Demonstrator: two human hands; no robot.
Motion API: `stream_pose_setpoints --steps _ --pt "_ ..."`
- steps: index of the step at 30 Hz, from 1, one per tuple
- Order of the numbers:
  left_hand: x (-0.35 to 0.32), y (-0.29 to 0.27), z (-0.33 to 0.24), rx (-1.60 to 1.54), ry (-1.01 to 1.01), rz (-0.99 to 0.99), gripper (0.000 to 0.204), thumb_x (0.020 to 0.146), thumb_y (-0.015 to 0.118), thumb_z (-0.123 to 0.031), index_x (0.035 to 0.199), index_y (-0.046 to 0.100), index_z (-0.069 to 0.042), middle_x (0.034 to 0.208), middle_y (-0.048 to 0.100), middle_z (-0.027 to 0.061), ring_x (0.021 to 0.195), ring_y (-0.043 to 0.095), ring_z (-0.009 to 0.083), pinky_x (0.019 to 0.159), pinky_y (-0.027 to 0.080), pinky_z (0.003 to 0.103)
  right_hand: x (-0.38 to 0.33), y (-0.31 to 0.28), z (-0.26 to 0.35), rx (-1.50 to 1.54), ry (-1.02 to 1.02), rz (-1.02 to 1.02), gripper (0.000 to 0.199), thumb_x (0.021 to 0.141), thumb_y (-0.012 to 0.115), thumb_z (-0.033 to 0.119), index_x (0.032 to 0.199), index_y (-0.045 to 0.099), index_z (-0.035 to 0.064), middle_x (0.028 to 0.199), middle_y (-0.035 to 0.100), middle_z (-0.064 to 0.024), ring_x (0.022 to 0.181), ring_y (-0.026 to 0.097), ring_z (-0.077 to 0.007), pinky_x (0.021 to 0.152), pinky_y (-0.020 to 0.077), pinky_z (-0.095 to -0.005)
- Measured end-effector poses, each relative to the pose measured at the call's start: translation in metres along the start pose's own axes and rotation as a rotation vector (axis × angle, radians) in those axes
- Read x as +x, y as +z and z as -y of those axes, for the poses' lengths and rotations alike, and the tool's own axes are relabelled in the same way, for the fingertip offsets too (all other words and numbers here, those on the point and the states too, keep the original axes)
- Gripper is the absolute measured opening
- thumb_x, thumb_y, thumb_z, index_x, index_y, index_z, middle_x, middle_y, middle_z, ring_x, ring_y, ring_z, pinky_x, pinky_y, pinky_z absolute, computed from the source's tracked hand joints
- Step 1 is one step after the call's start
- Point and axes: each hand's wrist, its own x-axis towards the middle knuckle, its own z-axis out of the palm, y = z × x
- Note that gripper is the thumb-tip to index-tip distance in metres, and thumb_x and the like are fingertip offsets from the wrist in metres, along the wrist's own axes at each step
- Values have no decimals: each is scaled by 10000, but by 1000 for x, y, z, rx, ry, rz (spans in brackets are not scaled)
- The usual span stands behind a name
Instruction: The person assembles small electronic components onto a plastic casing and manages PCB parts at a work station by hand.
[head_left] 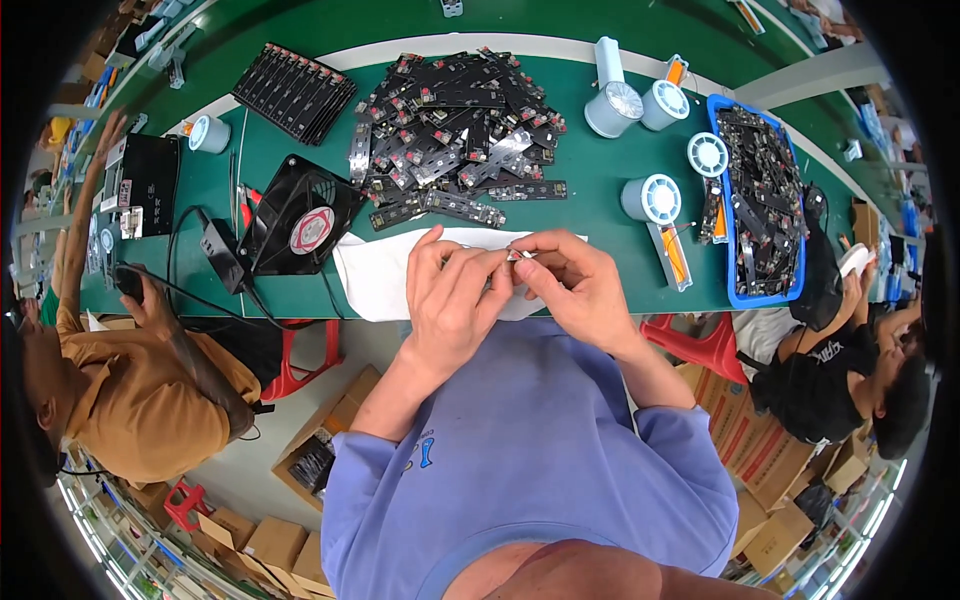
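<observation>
Both hands meet over a white cloth at the near edge of a crowded green bench.

A loose heap of black circuit strips (455, 125) fills the middle of the green table (590, 190), with a tidy stack of the same strips (293, 92) off to the far left and a blue tray (775, 200) of more on the right. A black fan (298, 218) leans just left of the white cloth (375, 275), its cable trailing to a black adapter (222, 252); solder spools (652, 198) stand between heap and tray. Nothing blocks the view of the hands. The left hand (450, 300) and right hand (578, 285) are curled close, fingertips pinching a small metal-tipped part (518, 255) between them above the cloth. Other workers sit at either side.
</observation>
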Motion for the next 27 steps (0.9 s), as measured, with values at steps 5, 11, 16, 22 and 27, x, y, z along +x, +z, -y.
stream_pose_setpoints --steps 5,11,16,22,27 --pt "0 -1 0 20 11 17 209 769 819 -56 964 746 -72 861 698 12 847 607 238 1035 488 492 1 3 0 -47 -77 -32 223 1004 707 90 1202 693 -12 958 764 -90 888 729 -124 769 590 -280" --pt "2 -2 -1 20 3 23 207 761 815 -53 952 740 -71 854 696 12 846 601 243 1035 495 495 -1 2 0 -100 -72 -7 241 1032 665 57 1261 658 -20 1074 753 -91 954 717 -131 800 587 -278" --pt "1 -1 -1 27 6 16 211 757 812 -50 953 737 -73 850 691 12 845 593 243 1028 502 496 -1 3 -3 7 -35 -49 231 1001 703 72 1212 700 -22 1014 768 -99 908 741 -147 802 595 -296" --pt "1 -2 -1 43 21 28 233 750 811 -47 967 731 -68 862 687 20 856 588 252 1027 504 503 -2 6 1 -225 -198 -103 245 969 729 51 1200 705 -28 1057 760 -130 903 756 -178 785 605 -309" --pt "1 -2 1 8 41 51 258 758 804 -37 1002 720 -41 886 683 32 870 587 265 1007 514 500 0 6 2 -494 -458 -117 261 934 746 28 1186 708 -27 1058 752 -165 906 763 -257 782 613 -344"
